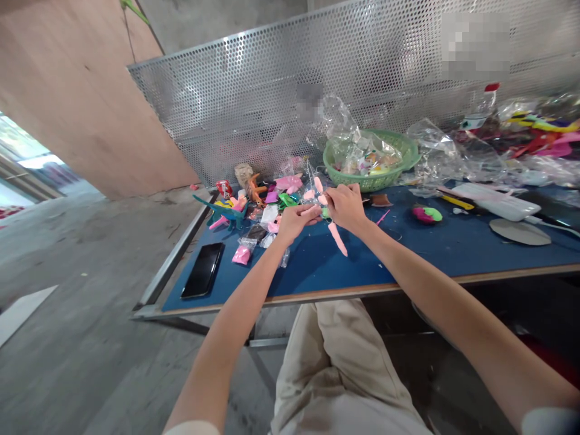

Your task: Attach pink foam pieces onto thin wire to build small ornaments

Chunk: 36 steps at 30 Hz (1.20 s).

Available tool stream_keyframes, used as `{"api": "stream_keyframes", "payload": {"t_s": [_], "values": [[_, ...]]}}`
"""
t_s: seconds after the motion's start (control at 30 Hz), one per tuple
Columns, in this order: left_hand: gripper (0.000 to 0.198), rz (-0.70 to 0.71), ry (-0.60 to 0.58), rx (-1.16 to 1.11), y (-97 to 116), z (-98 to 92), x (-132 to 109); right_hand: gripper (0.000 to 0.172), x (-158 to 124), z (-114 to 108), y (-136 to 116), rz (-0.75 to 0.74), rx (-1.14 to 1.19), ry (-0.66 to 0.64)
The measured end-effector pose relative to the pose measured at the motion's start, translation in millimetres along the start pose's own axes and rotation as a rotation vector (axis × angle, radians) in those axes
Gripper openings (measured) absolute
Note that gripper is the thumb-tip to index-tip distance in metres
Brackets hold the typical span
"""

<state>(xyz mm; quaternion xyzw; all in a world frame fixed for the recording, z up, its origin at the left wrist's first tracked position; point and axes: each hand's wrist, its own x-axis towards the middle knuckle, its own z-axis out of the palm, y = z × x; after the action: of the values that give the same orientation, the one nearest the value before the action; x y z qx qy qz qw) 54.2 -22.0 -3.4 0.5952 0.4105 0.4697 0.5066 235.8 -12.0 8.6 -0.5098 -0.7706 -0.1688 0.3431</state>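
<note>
Above the blue tabletop, my two hands are close together around a light pink toy with several rounded parts. My left hand is closed, with a pink part at its thumb and fingertips. From beneath my right hand a long pink piece slants down toward the table's front edge. The fingers of my right hand are bent and pressed to the toy's upper pink parts. My fingers partly hide how these parts join. Just left of my hands lie small plastic packets, one of them with pink contents.
A black phone and a teal toy dinosaur lie at the left. Behind my hands stands a green basket holding clear bags. To the right are a pink-and-green lump, a yellow-handled tool and a bottle. Perforated metal sheet borders the back.
</note>
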Motion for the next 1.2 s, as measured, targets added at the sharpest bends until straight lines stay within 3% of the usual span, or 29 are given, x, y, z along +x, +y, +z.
{"api": "stream_keyframes", "payload": {"t_s": [0.3, 0.53, 0.87, 1.03, 1.2], "values": [[0.023, -0.223, 0.003, -0.264, 1.2, 0.1, 3.2, 0.038, -0.5, -5.0, -1.7, -0.061, -0.027, -0.020], [0.010, -0.205, -0.008, -0.272, -4.4, -1.6, 4.6, 0.041, 0.2, -6.8, -3.8, -0.072, -0.031, -0.034], [0.024, -0.246, -0.041, -0.198, 0.6, -3.5, 1.8, 0.037, 0.0, -3.8, 1.1, -0.067, -0.036, -0.033], [0.017, -0.240, -0.085, -0.146, -1.2, -4.4, 1.7, 0.036, 0.5, -5.1, 5.3, -0.047, -0.048, -0.020], [0.018, -0.224, -0.053, -0.174, 0.1, -2.5, 1.7, 0.034, 0.7, -5.7, 5.9, -0.032, -0.040, -0.014]]}}
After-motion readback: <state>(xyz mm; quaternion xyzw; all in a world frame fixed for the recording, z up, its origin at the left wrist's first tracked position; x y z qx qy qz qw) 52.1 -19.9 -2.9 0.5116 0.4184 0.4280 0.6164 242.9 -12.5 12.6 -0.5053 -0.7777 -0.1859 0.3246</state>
